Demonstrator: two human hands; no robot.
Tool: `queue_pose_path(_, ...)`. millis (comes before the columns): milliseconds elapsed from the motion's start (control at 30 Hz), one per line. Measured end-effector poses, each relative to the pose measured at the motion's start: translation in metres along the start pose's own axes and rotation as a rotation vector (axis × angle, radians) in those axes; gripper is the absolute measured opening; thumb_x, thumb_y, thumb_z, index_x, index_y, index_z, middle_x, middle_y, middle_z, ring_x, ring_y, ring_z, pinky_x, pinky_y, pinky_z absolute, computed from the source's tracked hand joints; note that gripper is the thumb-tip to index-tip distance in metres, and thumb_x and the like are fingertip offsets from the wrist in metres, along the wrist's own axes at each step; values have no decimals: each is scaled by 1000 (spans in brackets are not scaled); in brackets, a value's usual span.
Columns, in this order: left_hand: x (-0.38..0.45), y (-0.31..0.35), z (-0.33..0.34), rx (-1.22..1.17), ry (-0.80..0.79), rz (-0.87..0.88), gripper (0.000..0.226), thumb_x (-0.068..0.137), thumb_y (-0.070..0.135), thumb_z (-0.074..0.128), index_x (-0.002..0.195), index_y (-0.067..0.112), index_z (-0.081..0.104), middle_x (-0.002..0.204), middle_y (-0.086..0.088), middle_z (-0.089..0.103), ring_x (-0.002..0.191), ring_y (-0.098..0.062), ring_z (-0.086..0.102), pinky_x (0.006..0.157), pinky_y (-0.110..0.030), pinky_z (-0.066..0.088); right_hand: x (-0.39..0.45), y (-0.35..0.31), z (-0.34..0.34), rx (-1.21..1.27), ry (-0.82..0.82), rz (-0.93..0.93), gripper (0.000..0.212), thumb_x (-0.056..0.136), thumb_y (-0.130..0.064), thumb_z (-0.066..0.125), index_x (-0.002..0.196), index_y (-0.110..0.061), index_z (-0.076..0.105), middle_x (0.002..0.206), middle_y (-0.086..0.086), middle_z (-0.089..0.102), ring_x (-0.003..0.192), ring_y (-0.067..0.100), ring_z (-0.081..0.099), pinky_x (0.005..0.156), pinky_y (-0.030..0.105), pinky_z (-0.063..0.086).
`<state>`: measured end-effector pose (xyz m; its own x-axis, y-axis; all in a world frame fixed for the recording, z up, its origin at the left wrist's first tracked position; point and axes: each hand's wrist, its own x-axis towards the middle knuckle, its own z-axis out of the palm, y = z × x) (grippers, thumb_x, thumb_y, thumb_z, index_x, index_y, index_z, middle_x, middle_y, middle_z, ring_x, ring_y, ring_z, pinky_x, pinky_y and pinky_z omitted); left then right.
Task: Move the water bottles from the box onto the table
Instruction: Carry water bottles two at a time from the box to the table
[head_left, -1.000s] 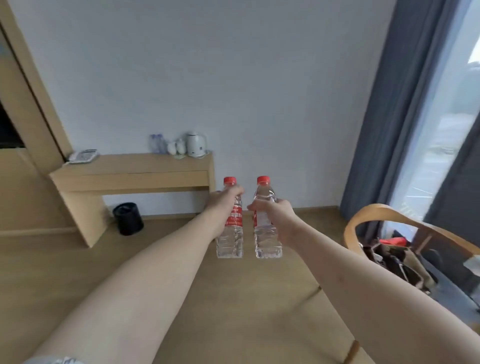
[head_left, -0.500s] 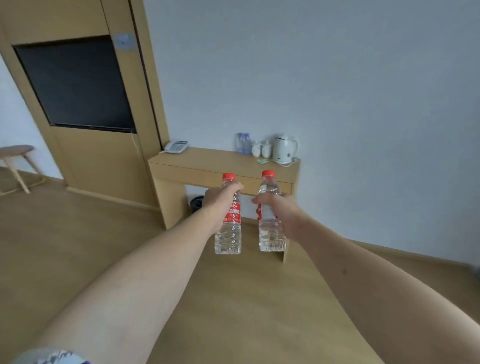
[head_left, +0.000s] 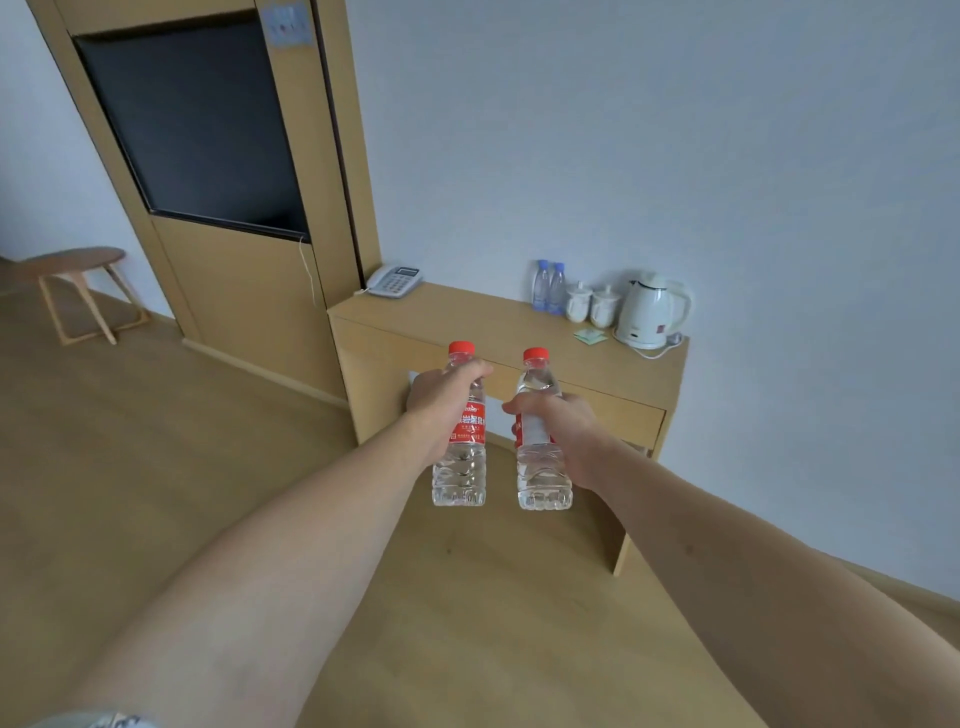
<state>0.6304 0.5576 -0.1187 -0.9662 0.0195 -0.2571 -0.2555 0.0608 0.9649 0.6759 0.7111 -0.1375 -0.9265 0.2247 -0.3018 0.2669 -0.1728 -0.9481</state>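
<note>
L hand (head_left: 441, 397) grips bottle (head_left: 461, 467), R hand (head_left: 563, 426) grips 2nd bottle (head_left: 543, 480). Both upright, clear, red caps + red labels, in air before table (head_left: 467, 317).

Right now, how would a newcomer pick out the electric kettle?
Find the wooden table against the wall. At its right end stands the white kettle, beside two white cups. It is taller than the cups and sits on a corded base.
</note>
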Motion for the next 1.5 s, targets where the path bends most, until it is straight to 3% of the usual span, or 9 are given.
queue_pose_path(233, 154, 23, -10, -4, -35, 2, 38, 76, 41, 82, 96, 12, 67, 85, -12, 72, 70, -28, 70, 80, -45, 61, 139, -20, 41, 7, 18, 8, 37, 76, -14, 85, 105, -3, 65, 81, 14, 63, 64, 26, 60, 68, 39, 51)
queue_pose_path(367, 249, 55, -17, -6, -68, 14, 37, 76, 39, 82, 95, 10, 69, 82, -12, 72, 66, -27, 69, 74, -41, 61, 219, -50, 71, 5, 32, 3, 43, 77, -15, 85, 113, -5, 63, 89, 15, 63, 68, 26, 59, 69, 39, 51)
queue_pose_path(533, 347, 85, -21, -7, -129, -2, 37, 76, 38, 82, 95, 9, 69, 85, -15, 72, 70, -31, 68, 85, -51, 60, 304, -80, 102, 14, 41, 4, 39, 79, -16, 85, 110, -6, 63, 86, 14, 63, 63, 24, 60, 64, 36, 53)
queue_pose_path(700, 430, 89, -20, 16, -159, -66, 41, 76, 42, 83, 97, 9, 70, 85, -14, 73, 68, -29, 69, 83, -47, 61, 381, -89, 119, 1, 72, 60, 53, 80, -36, 87, 117, -8, 61, 88, 12, 66, 64, 22, 63, 63, 35, 54)
queue_pose_path(900, 532, 95, -10, 12, -172, -87, 49, 80, 56, 79, 98, 11, 69, 76, -9, 74, 57, -23, 69, 66, -36, 61, 487, -105, 126, 17, 53, 81, 65, 90, -70, 61, 113, -9, 63, 79, 9, 71, 57, 19, 68, 50, 26, 54)
queue_pose_path(1067, 619, 112, 13, 60, -227, -86, 46, 83, 57, 76, 92, 13, 68, 72, -7, 74, 56, -23, 70, 61, -34, 60, 581, -127, 122, 52, 49, 48, 52, 97, -66, 53, 108, -17, 67, 71, 5, 77, 58, 18, 74, 46, 25, 55)
queue_pose_path(1133, 653, 117, 24, 115, -262, -98, 45, 84, 57, 76, 92, 13, 67, 76, -8, 74, 61, -24, 70, 69, -38, 62, 619, -139, 121, 66, 60, 56, 48, 97, -65, 54, 108, -19, 66, 69, 4, 77, 57, 18, 75, 44, 25, 54)
queue_pose_path(1300, 734, 136, 52, 131, -281, -86, 44, 85, 53, 77, 94, 12, 67, 87, -14, 73, 72, -30, 68, 85, -49, 61, 708, -152, 114, 55, 105, 68, 47, 93, -66, 59, 102, -21, 68, 78, 6, 77, 60, 19, 75, 48, 27, 57)
queue_pose_path(1500, 809, 143, 80, 127, -320, -143, 51, 85, 53, 76, 105, 9, 63, 87, -14, 73, 63, -28, 70, 68, -39, 59, 778, -160, 104, 33, 185, 151, 55, 89, -72, 58, 113, -22, 65, 101, 13, 77, 73, 24, 79, 52, 30, 57)
